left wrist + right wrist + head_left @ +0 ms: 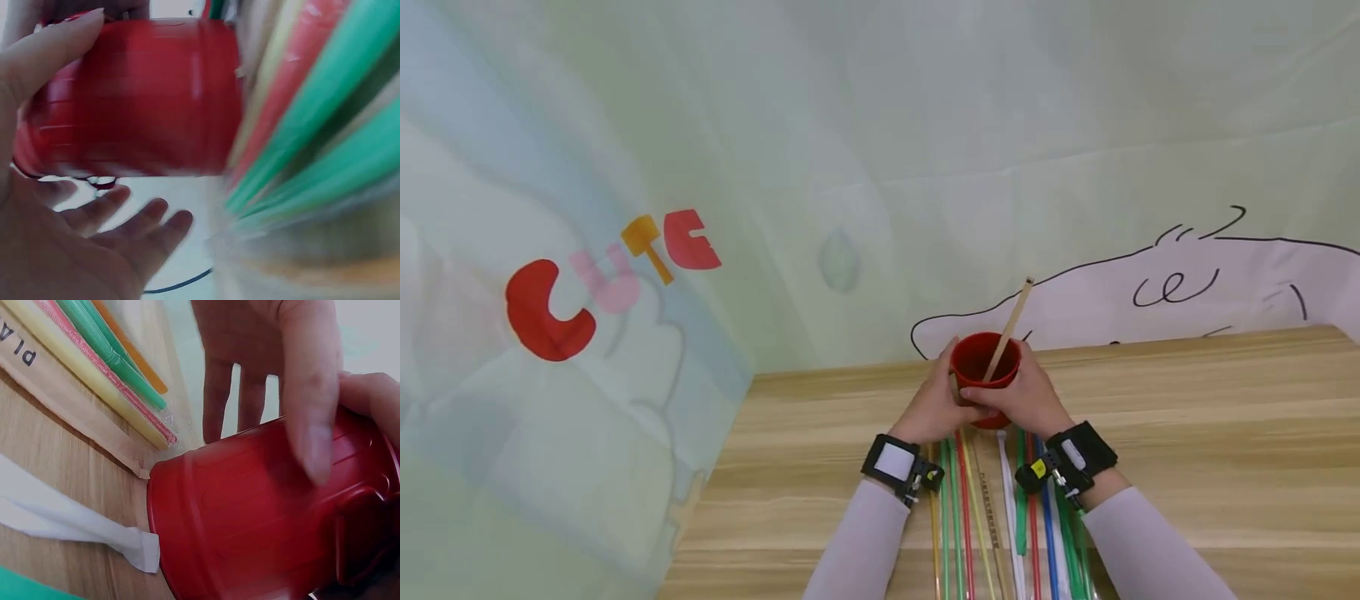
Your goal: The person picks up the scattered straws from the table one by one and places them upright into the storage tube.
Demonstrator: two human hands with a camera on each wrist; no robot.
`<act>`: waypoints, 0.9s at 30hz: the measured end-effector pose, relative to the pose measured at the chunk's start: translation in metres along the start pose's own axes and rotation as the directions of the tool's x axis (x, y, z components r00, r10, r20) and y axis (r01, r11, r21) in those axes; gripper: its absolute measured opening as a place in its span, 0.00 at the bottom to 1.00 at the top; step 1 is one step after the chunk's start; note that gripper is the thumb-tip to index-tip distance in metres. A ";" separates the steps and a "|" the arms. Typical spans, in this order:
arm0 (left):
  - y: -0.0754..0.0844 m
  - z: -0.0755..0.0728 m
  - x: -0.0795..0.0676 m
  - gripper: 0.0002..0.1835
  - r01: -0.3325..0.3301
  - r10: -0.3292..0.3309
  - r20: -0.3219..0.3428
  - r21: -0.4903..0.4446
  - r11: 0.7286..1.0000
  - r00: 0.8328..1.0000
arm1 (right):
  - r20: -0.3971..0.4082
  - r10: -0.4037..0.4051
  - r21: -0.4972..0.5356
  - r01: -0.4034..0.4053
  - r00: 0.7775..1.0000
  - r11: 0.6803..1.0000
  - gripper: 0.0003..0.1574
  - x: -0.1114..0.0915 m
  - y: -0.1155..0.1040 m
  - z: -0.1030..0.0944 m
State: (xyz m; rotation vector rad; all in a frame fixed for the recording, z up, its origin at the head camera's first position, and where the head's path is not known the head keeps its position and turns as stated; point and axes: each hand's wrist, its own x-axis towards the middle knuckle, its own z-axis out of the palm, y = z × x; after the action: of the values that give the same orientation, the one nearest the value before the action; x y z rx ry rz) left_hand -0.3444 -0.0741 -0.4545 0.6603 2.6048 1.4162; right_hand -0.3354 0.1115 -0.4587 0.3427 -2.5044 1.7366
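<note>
Both hands are around a red cup (987,392) near the table's back edge. A tan, straw-like stick (1011,321) leans out of it to the right. My left hand (936,404) holds the cup's left side, thumb on the wall and the other fingers spread behind it. From the right, my right hand (1033,396) grips it, thumb across the front; the cup hides most of its other fingers. The cup's base stands by the ends of several wrapped straws (966,508). In the right wrist view a red clip or handle (359,531) shows on the cup wall.
Green, red, yellow, white and blue straws lie lengthwise between my forearms, with a printed brown paper wrapper (990,508) among them. The wooden table (1210,450) ends at a printed backdrop (865,167) just behind the cup.
</note>
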 end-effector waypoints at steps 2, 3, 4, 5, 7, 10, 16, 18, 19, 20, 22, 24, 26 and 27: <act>0.005 -0.005 -0.006 0.63 0.043 -0.042 -0.015 0.057 0.997 0.999 | 0.000 -0.001 -0.001 0.001 1.000 1.000 0.59 0.000 0.000 0.001; 0.008 -0.008 -0.009 0.63 0.065 -0.063 -0.025 0.080 0.995 0.998 | 0.002 -0.002 0.002 0.002 1.000 1.000 0.59 0.000 0.000 0.002; 0.011 -0.011 -0.013 0.62 0.085 -0.082 -0.036 0.096 0.992 0.996 | 0.006 -0.003 0.006 0.003 1.000 1.000 0.59 0.000 0.000 0.002; 0.014 -0.014 -0.017 0.60 0.105 -0.100 -0.048 0.113 0.988 0.994 | 0.010 -0.003 0.011 0.003 1.000 1.000 0.59 0.000 0.000 0.003; 0.019 -0.020 -0.025 0.55 0.137 -0.127 -0.079 0.142 0.980 0.989 | 0.018 -0.004 0.017 0.004 1.000 1.000 0.59 0.000 0.000 0.005; 0.025 -0.027 -0.039 0.48 0.189 -0.166 -0.131 0.182 0.965 0.977 | 0.026 -0.006 0.028 0.005 1.000 1.000 0.59 0.000 0.001 0.006; 0.026 -0.029 -0.066 0.41 0.270 -0.226 -0.172 0.306 0.913 0.959 | 0.028 0.018 0.031 -0.019 0.999 0.999 0.61 0.000 0.002 0.003; 0.023 -0.027 -0.073 0.39 0.289 -0.245 -0.166 0.345 0.893 0.955 | 0.023 0.027 0.027 -0.028 0.999 0.999 0.61 0.000 0.003 0.002; 0.022 -0.025 -0.077 0.39 0.292 -0.249 -0.161 0.360 0.886 0.955 | 0.020 0.030 0.026 -0.031 0.999 0.999 0.61 0.000 0.003 0.001; 0.020 -0.023 -0.079 0.38 0.294 -0.254 -0.155 0.368 0.882 0.955 | 0.017 0.033 0.026 -0.034 0.999 0.999 0.61 -0.001 0.003 0.000; 0.016 -0.018 -0.085 0.38 0.298 -0.263 -0.142 0.378 0.876 0.954 | 0.014 0.036 0.026 -0.037 0.999 0.999 0.61 -0.002 0.002 -0.001; 0.014 -0.013 -0.089 0.39 0.298 -0.268 -0.131 0.376 0.877 0.954 | 0.011 0.039 0.023 -0.039 0.999 0.999 0.61 -0.002 0.001 -0.001; 0.011 -0.008 -0.092 0.40 0.301 -0.277 -0.119 0.367 0.880 0.954 | 0.009 0.039 0.022 -0.039 0.999 0.999 0.61 -0.002 0.000 -0.001; 0.010 -0.006 -0.094 0.40 0.306 -0.283 -0.115 0.364 0.880 0.952 | 0.009 0.037 0.023 -0.038 0.999 0.999 0.61 -0.003 0.000 0.000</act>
State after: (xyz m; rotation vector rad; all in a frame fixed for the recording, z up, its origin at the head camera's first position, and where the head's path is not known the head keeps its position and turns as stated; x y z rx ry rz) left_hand -0.2584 -0.1131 -0.4534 0.2328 2.8976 0.8647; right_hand -0.3330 0.1123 -0.4591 0.3076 -2.5142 1.7834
